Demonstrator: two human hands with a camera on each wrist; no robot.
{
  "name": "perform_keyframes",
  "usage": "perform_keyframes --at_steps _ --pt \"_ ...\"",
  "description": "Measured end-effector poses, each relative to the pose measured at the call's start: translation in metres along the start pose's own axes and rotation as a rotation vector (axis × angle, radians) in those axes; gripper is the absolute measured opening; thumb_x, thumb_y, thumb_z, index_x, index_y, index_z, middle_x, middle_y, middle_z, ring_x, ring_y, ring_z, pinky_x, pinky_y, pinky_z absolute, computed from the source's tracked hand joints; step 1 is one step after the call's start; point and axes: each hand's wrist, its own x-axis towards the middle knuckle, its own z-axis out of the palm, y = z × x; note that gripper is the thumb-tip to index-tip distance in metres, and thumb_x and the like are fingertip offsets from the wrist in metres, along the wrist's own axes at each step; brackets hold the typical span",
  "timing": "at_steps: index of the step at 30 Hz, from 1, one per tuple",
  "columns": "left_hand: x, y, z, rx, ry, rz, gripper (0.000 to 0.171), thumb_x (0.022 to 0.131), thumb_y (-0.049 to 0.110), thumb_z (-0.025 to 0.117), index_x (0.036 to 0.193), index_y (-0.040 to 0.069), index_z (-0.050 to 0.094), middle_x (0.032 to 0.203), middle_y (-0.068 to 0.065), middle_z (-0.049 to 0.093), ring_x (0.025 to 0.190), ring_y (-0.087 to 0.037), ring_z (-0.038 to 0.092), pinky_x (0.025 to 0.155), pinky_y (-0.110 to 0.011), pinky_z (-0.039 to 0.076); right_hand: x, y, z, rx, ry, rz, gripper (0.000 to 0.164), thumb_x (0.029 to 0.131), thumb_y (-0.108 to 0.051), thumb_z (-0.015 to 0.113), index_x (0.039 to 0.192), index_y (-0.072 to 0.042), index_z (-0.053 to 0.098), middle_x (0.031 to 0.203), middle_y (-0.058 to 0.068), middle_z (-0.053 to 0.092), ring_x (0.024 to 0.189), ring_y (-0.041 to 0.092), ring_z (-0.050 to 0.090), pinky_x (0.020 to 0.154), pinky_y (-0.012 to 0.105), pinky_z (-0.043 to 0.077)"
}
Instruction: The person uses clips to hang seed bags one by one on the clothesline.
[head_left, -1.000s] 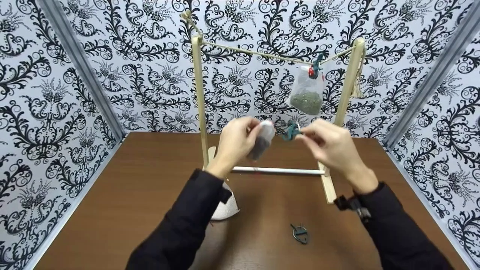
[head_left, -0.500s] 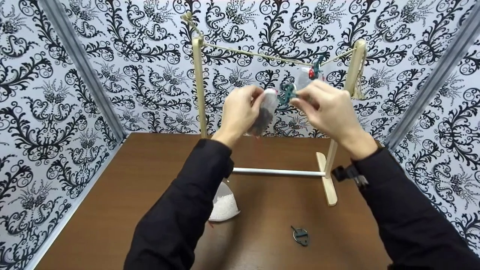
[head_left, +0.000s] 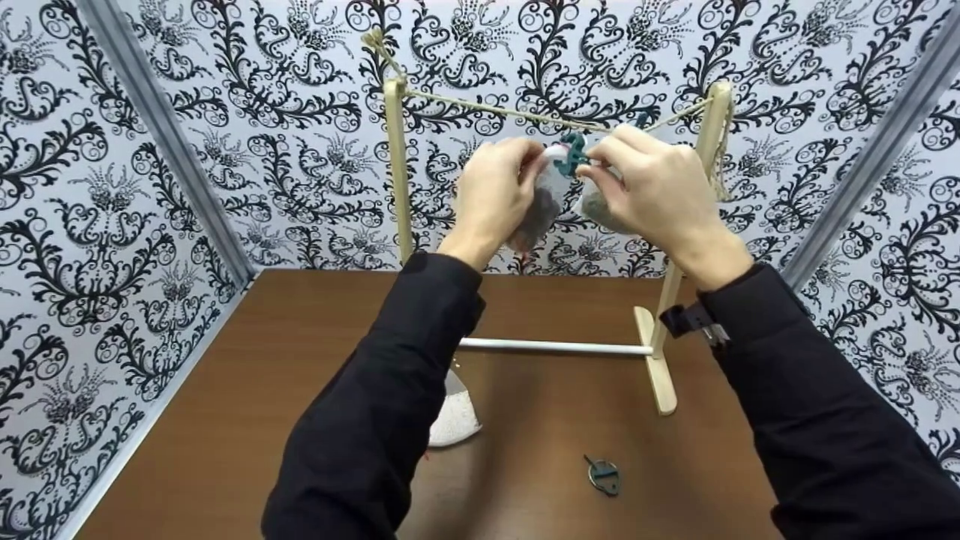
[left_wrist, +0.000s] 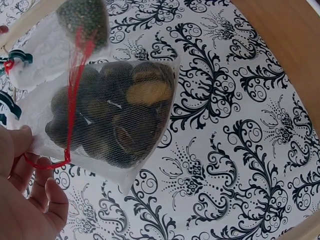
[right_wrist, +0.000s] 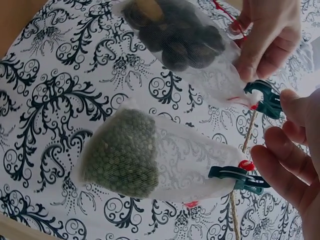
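My left hand [head_left: 491,191] pinches the neck of a white mesh bag [left_wrist: 115,115] filled with dark rounded pieces, some yellowish. A red drawstring [left_wrist: 72,100] loops over the left fingers. Between thumb and fingertips, my right hand [head_left: 664,187] squeezes a dark green plastic clip [right_wrist: 267,100]. The clip's mouth is right at the bag's top edge, close to the rope [head_left: 495,109]. Beside it hangs a second mesh bag [right_wrist: 120,155] of small green beans, fixed to the rope by another green clip [right_wrist: 237,177]. In the head view my right hand covers most of that bag.
The rope runs between two wooden posts [head_left: 397,172] joined by a white crossbar [head_left: 555,346]. A bag of white grains [head_left: 456,418] lies on the brown table [head_left: 300,360], partly behind my left sleeve. A spare green clip with a ring [head_left: 602,475] lies at front right.
Both hands have risen from low between the posts to the rope, carrying the mesh bag and the clip. The clip and the bag's neck have come together.
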Motion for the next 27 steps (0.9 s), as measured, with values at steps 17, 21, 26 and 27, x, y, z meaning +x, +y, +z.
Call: perform_keyframes --at_steps 17,21,26,27 --pt "0.018 0.009 -0.002 -0.017 -0.009 -0.02 0.02 0.103 0.025 0.06 0.116 0.017 0.072 0.108 0.003 0.071 0.093 -0.011 0.064 0.087 -0.023 0.049 0.016 0.011 0.003 -0.016 0.081 0.162 0.023 0.095 -0.02 0.071 0.096 0.003 0.07 0.091 0.017 0.07 0.076 0.028 0.063 0.074 0.039 0.051" --pt "0.019 0.009 0.0 -0.034 0.007 -0.033 0.02 0.102 0.024 0.061 0.116 0.018 0.073 0.109 0.004 0.072 0.094 -0.01 0.065 0.088 -0.022 0.05 0.02 0.014 0.002 -0.055 0.065 0.231 0.026 0.094 -0.025 0.073 0.098 0.0 0.072 0.096 0.014 0.073 0.092 0.03 0.058 0.089 0.044 0.045" --pt "0.02 0.007 0.001 -0.049 0.025 -0.049 0.019 0.102 0.022 0.061 0.116 0.017 0.073 0.111 0.003 0.072 0.094 -0.01 0.065 0.088 -0.022 0.05 0.024 0.016 0.001 -0.055 0.037 0.233 0.026 0.093 -0.027 0.073 0.098 -0.001 0.073 0.097 0.012 0.073 0.096 0.032 0.05 0.095 0.046 0.034" --pt "0.019 0.007 0.002 -0.05 0.025 -0.053 0.019 0.102 0.021 0.061 0.116 0.017 0.073 0.111 0.002 0.072 0.094 -0.01 0.065 0.087 -0.022 0.05 0.025 0.017 0.001 -0.053 0.032 0.223 0.026 0.093 -0.026 0.073 0.098 -0.001 0.073 0.097 0.013 0.073 0.096 0.033 0.05 0.091 0.045 0.035"
